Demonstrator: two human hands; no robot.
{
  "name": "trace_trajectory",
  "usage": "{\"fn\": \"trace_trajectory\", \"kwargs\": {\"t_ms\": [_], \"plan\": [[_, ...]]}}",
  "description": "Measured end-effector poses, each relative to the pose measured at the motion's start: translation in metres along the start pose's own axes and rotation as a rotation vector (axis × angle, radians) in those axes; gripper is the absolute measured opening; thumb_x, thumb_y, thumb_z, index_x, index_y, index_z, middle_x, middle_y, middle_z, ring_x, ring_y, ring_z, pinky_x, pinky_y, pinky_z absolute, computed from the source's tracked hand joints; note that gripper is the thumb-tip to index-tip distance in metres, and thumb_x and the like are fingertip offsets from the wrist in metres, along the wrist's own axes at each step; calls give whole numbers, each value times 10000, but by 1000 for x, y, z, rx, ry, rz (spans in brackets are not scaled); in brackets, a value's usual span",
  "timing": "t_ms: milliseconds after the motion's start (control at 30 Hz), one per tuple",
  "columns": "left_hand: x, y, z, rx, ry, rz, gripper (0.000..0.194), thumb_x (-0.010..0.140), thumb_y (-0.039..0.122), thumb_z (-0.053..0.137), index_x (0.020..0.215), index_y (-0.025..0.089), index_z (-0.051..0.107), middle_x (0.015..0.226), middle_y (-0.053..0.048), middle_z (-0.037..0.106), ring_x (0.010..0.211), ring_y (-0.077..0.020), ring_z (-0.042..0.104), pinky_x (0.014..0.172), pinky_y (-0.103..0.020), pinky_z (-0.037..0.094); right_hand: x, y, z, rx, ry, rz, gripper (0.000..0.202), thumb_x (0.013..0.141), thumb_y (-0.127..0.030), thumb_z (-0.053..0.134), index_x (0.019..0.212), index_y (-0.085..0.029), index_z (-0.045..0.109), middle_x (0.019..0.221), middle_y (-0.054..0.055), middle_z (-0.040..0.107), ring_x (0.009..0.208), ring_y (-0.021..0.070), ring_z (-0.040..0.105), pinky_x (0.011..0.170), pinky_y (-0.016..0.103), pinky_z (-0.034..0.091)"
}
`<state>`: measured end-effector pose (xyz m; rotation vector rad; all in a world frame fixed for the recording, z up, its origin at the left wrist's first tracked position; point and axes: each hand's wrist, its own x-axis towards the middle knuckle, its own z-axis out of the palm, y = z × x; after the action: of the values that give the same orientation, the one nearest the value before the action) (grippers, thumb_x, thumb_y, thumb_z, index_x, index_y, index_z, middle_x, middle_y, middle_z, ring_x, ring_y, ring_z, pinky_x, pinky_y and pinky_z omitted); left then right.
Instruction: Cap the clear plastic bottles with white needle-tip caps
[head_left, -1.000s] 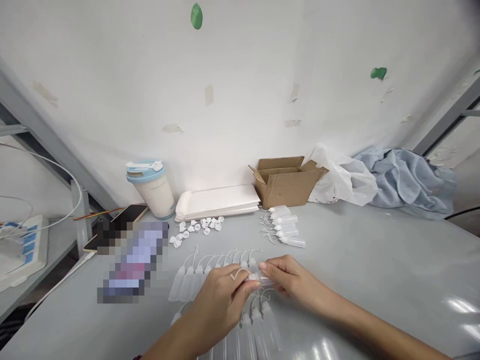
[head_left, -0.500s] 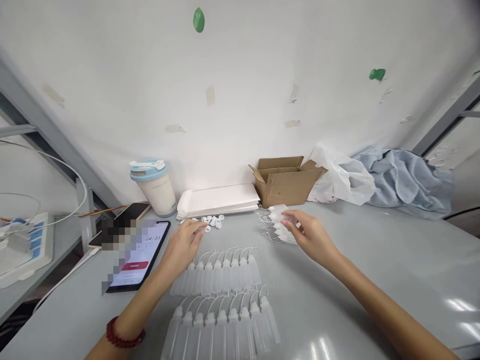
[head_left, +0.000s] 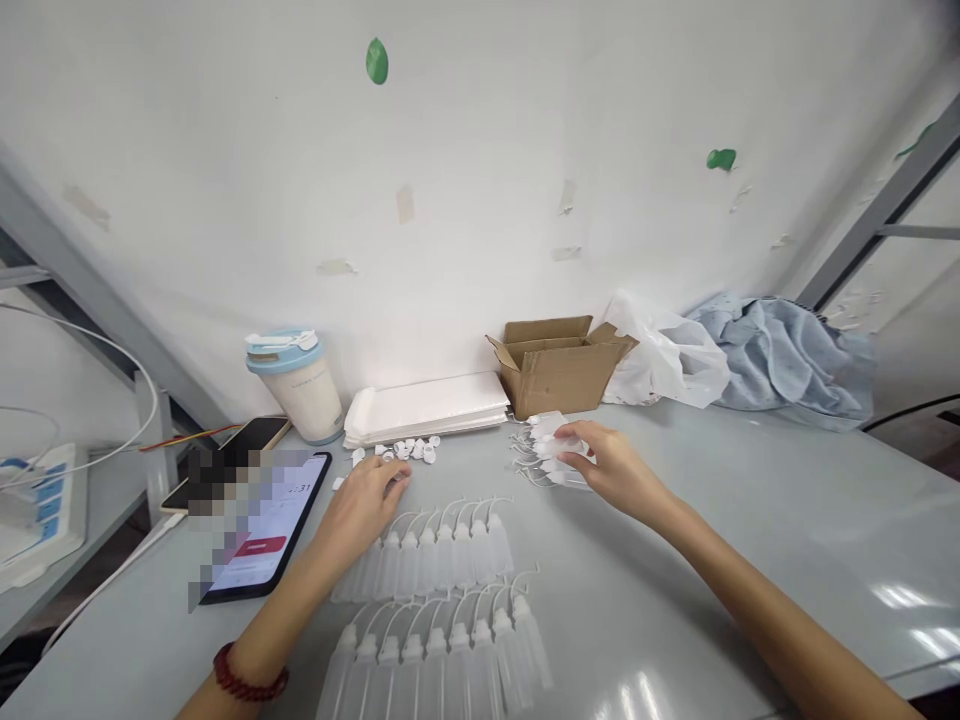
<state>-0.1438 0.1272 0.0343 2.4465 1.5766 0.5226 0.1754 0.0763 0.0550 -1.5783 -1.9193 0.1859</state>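
My left hand (head_left: 367, 503) hovers low over the table beside loose white caps (head_left: 409, 450); its thumb and index finger are apart, and nothing shows between them. On the right, my right hand (head_left: 616, 468) has thumb and index finger around the side of a translucent plastic squeeze bottle (head_left: 549, 447) in a small pile, tubes pointing left. The other fingers are partly hidden. Two rows of similar bottles with thin curved tubes lie in front of me: a back row (head_left: 444, 555) and a front row (head_left: 435, 670). My left forearm covers part of the back row's left end.
Behind the caps lies a stack of white padded mailers (head_left: 427, 405). An open cardboard box (head_left: 559, 375), a white plastic bag (head_left: 660, 355) and blue cloth (head_left: 780, 355) line the wall. A lidded cup (head_left: 304, 390), a lit phone (head_left: 262, 540) and a dark phone (head_left: 251, 440) stand left.
The view has shifted slightly. My left hand has drawn back a little from the caps, and more of them show. My right hand stays at the bottle pile.
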Motion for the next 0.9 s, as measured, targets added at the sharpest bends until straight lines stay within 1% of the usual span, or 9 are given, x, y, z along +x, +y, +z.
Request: {"fn": "trace_trajectory", "kwargs": {"t_ms": [167, 267, 333, 433, 567, 733, 800, 900], "plan": [[-2, 0, -4, 0, 2, -64, 170, 812, 256, 423, 815, 208, 586, 740, -44, 614, 728, -235, 579, 655, -317, 416, 0, 5, 1, -11, 37, 6, 187, 831, -284, 479, 949, -203, 601, 959, 84, 688, 877, 250, 630, 673, 352, 498], [-2, 3, -6, -22, 16, -100, 135, 796, 239, 422, 802, 214, 554, 727, -30, 619, 716, -224, 589, 646, -305, 416, 1, 8, 3, -17, 90, 14, 208, 848, -293, 459, 984, -202, 586, 991, 91, 677, 888, 250, 619, 694, 361, 488], [-1, 4, -8, -48, 30, -117, 138, 794, 248, 422, 842, 213, 547, 730, -24, 625, 719, -216, 603, 656, -301, 428, 2, 10, 3, -22, 124, 23, 211, 852, -290, 452, 996, -197, 577, 986, 96, 671, 879, 249, 613, 707, 368, 480], [-1, 6, -10, -96, 50, -133, 214, 798, 284, 422, 952, 204, 549, 732, -21, 635, 721, -212, 624, 670, -302, 446, 6, 14, 3, -27, 143, 25, 209, 855, -269, 446, 1007, -194, 568, 991, 97, 665, 881, 244, 602, 717, 368, 470], [-1, 8, -11, -146, 85, -132, 281, 788, 319, 432, 987, 189, 582, 721, -26, 649, 704, -215, 633, 671, -310, 461, 25, 16, 1, -35, 87, -6, 202, 849, -250, 461, 996, -181, 581, 970, 88, 672, 867, 230, 601, 733, 358, 460], [-2, 11, -17, -197, 158, -139, 305, 762, 343, 454, 950, 179, 630, 728, -39, 675, 682, -214, 637, 657, -312, 476, 54, 21, -3, -35, -36, -67, 147, 805, -205, 531, 910, -186, 633, 872, 42, 704, 734, 186, 626, 680, 303, 465], [-3, 13, -20, -224, 182, -146, 317, 756, 359, 463, 946, 181, 646, 754, -47, 690, 689, -216, 640, 665, -317, 479, 60, 26, -3, -37, -48, -80, 137, 794, -187, 541, 884, -187, 644, 871, 39, 707, 733, 187, 629, 685, 300, 463], [-4, 16, -24, -276, 215, -179, 365, 745, 386, 483, 981, 169, 658, 798, -65, 708, 703, -229, 640, 673, -338, 479, 61, 29, -5, -48, -12, -75, 126, 801, -185, 526, 838, -177, 646, 886, 67, 694, 827, 221, 618, 748, 335, 452]]}}
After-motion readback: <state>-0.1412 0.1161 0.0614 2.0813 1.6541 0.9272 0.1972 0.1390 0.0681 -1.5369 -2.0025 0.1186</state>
